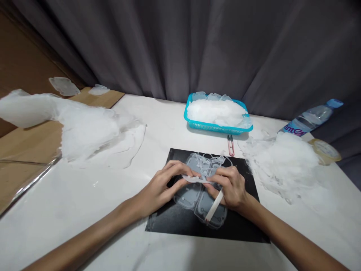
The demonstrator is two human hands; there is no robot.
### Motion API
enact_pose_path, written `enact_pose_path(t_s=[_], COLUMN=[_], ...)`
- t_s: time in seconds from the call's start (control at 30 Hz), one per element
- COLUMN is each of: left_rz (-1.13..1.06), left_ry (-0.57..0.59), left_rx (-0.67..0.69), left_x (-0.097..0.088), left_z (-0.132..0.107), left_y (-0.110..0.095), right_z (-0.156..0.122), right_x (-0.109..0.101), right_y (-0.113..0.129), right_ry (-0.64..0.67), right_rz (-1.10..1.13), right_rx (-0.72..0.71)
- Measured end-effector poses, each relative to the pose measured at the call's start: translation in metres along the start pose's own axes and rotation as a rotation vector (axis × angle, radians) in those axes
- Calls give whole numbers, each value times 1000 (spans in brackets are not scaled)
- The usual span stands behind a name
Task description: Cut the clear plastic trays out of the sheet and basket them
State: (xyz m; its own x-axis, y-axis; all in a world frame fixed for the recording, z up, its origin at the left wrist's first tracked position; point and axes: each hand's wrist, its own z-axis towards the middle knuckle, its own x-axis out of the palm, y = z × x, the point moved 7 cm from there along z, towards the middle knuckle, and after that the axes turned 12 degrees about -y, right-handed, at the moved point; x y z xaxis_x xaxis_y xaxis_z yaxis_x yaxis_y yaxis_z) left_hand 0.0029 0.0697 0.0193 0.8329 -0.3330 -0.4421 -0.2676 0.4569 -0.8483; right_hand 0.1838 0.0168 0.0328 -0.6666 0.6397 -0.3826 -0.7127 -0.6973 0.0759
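Note:
My left hand [165, 182] pinches the left end of a small, translucent white plastic piece [196, 179] between thumb and fingers. The fingertips of my right hand [233, 187] close on that piece's right end. A slim white stick-like tool [214, 206] pokes out below my right palm, its lower tip reddish-brown; its other end is hidden in the hand. Beneath both hands, several clear moulded plastic parts with rounded outlines [186, 197] lie on a black mat [172, 223]. Thin curly plastic strips [208, 160] are heaped just beyond my fingers.
Behind the mat sits a blue basket [220, 129] full of translucent pieces, with pink-handled thread snips [231, 146] before it. White plastic piles lie left [87, 130] and right [296, 162]. A tape roll [325, 151] and water bottle [310, 118] stand far right; cardboard [34, 141] borders the left.

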Motion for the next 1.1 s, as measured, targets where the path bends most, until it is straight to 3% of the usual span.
enact_pose_path(t_s=[0.23, 0.4, 0.47, 0.63, 0.7, 0.8, 0.87, 0.93, 1.1], left_rz=[26, 156, 245, 510, 603, 670, 702, 747, 919], left_ry=[59, 127, 138, 142, 124, 73, 26, -7, -65], left_rx=[14, -11, 40, 217, 265, 297, 305, 334, 459], left_x=[3, 14, 19, 25, 26, 25, 23, 22, 27], left_z=[-1, -2, -2, -8, -10, -14, -17, -20, -28], left_y=[2, 4, 3, 3, 4, 7, 9, 10, 11], right_z=[2, 3, 4, 19, 40, 83, 111, 129, 121], right_x=[-1, 0, 1, -4, -9, -14, 1, 31, 89], right_y=[-1, 0, -4, -54, -83, -127, -155, -175, -173], right_ry=[-30, -27, -51, -248, -322, -458, -393, -198, 112], right_rz=[55, 142, 185, 105, -5, -226, -360, -367, -206], right_rx=[1, 2, 71, 427, 472, 428, 391, 355, 208])
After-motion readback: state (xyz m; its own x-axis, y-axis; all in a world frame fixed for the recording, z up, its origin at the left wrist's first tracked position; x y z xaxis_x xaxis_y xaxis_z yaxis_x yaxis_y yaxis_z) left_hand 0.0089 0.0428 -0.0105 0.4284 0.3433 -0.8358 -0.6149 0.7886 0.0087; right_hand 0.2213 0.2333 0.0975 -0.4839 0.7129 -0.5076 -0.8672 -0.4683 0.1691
